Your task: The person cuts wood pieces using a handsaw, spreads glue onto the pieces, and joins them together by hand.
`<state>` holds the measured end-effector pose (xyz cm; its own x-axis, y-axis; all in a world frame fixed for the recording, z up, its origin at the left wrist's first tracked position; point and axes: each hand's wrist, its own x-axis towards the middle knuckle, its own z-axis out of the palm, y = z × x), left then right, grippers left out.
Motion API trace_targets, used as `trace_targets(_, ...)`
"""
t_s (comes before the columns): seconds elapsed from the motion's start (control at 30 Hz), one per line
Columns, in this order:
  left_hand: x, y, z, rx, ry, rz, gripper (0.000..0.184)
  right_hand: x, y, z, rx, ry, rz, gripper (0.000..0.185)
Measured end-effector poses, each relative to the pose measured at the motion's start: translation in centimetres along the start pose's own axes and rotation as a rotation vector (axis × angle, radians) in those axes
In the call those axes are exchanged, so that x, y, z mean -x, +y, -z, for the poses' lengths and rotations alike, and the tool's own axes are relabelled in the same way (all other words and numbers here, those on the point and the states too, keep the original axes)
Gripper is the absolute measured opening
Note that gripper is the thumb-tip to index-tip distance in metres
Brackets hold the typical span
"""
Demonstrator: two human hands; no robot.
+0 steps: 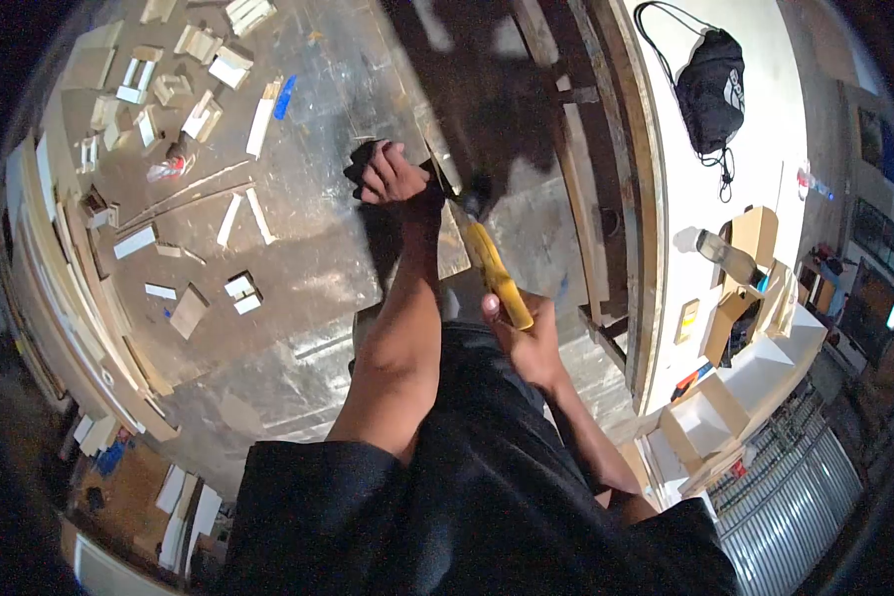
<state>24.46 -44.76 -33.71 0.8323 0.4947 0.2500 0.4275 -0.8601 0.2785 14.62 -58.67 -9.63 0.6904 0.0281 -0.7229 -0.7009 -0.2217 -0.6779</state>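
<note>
Workshop surface: a broad, scuffed brown worktop [313, 159] fills the left and centre of the view, with a dark gap along its right edge.
Yellow handle: a hand tool with a long yellow handle [489, 263] slants from the right hand towards that edge; its dark far end lies near the left wrist, too shadowed to make out.
Right hand: this hand [528, 341] is near the body, fingers closed around the handle's lower end, thumb along its side.
Left hand: reaching farther forward, this hand [395, 176] is just beside the worktop's right edge, fingers curled; whether they grip anything, I cannot tell.
Offcuts: small pale wooden pieces with white faces [202, 116] lie scattered over the worktop's left part, near a narrow bright-blue piece [285, 97].
Left border: long, thin strips of pale wood [97, 333] lie stacked side by side.
White worktop: on this pale surface [670, 199] at right lie a black drawstring bag [710, 94], a clear bottle [727, 258] and open brown cardboard boxes [705, 422].
</note>
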Motion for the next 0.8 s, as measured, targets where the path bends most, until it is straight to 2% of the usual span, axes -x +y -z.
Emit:
trace_targets(0.07, -0.1, 0.0, 0.7, -0.021, -0.015, -0.002, 0.036, -0.1, 0.0, 0.1, -0.068, -0.020, -0.025, 0.037)
trace_targets(0.13, -0.5, 0.6, 2.7, 0.003, -0.003, -0.051, 0.032, -0.2, -0.5, -0.3, 0.047, -0.035, -0.033, 0.035)
trace_targets(0.2, 0.1, -0.1, 0.5, 0.028, 0.020, -0.031, 0.031, 0.8, 0.3, 0.0, 0.091, -0.027, -0.013, 0.033)
trace_targets(0.27, 0.9, -0.7, -3.4, 0.008, 0.188, -0.011, 0.034, 1.3, 0.4, 0.3, 0.022, -0.010, 0.063, 0.033)
trace_targets(0.3, 0.5, -0.3, -1.5, 0.019, 0.054, 0.003, 0.036, 1.5, 0.5, 0.3, 0.007, -0.010, 0.069, 0.032)
trace_targets(0.33, 0.3, -0.2, 0.0, 0.011, 0.040, 0.002, 0.036, 1.6, 0.5, 0.4, -0.008, -0.010, 0.074, 0.033)
trace_targets(0.4, 0.1, 0.2, 1.5, 0.038, -0.011, -0.028, 0.036, 2.8, 0.2, 0.0, 0.173, 0.029, -0.099, 0.035)
trace_targets(0.43, 0.2, 0.3, 0.9, 0.015, -0.002, 0.005, 0.040, 3.3, 1.1, 0.5, 0.128, -0.047, -0.036, 0.035)
trace_targets(0.53, -0.3, 0.5, 0.8, -0.019, 0.041, -0.010, 0.043, 2.0, 0.1, 0.7, 0.045, -0.006, 0.060, 0.042)
trace_targets(0.57, 0.2, 0.3, 1.4, 0.025, -0.076, 0.004, 0.045, 1.9, -0.2, 0.7, 0.072, 0.012, 0.069, 0.047)
trace_targets(0.67, 0.5, -0.1, 0.0, -0.007, -0.007, -0.002, 0.046, 1.8, 1.7, -0.1, 0.111, 0.000, 0.021, 0.038)
trace_targets(0.8, 0.5, -0.1, -0.2, 0.015, 0.019, 0.017, 0.046, 3.3, 0.7, 1.1, -0.035, -0.056, 0.000, 0.038)
